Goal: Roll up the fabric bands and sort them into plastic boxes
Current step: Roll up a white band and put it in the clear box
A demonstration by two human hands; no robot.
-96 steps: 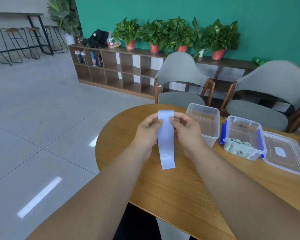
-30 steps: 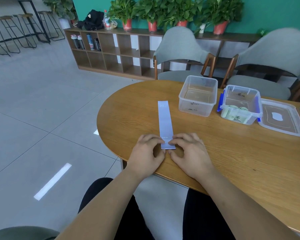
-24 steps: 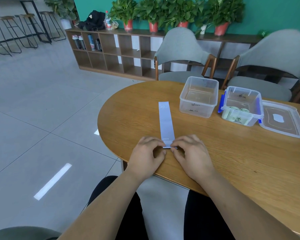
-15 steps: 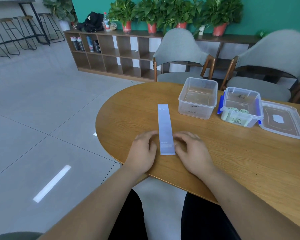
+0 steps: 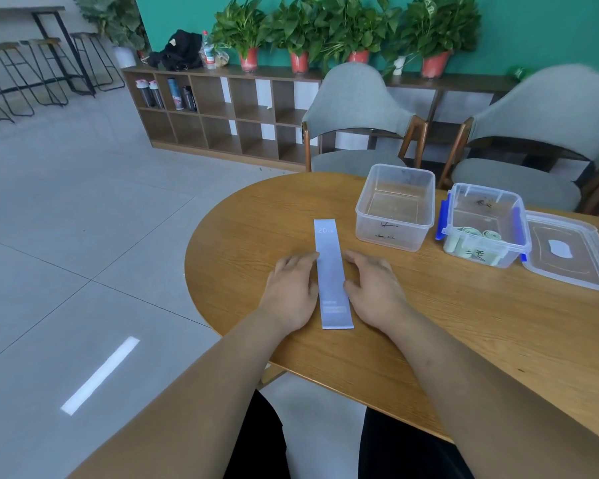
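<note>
A pale blue fabric band (image 5: 331,271) lies flat and stretched out on the wooden table (image 5: 464,323), running away from me. My left hand (image 5: 293,288) rests palm down along its left edge, fingers together and flat. My right hand (image 5: 374,288) lies the same way along its right edge. Neither hand grips the band. Beyond it stands a clear plastic box (image 5: 396,207) with nothing in it. To its right is a blue-clipped clear box (image 5: 486,226) holding several rolled green bands.
A clear lid (image 5: 567,257) lies on the table at the far right, with another lid's corner at the frame edge. Two grey chairs (image 5: 357,119) stand behind the table. A low shelf with potted plants lines the green wall. The table's rounded edge is close to my body.
The band was held up in both hands, then laid flat. My fingers pinched its near end, then let go, and both hands slid forward along its sides.
</note>
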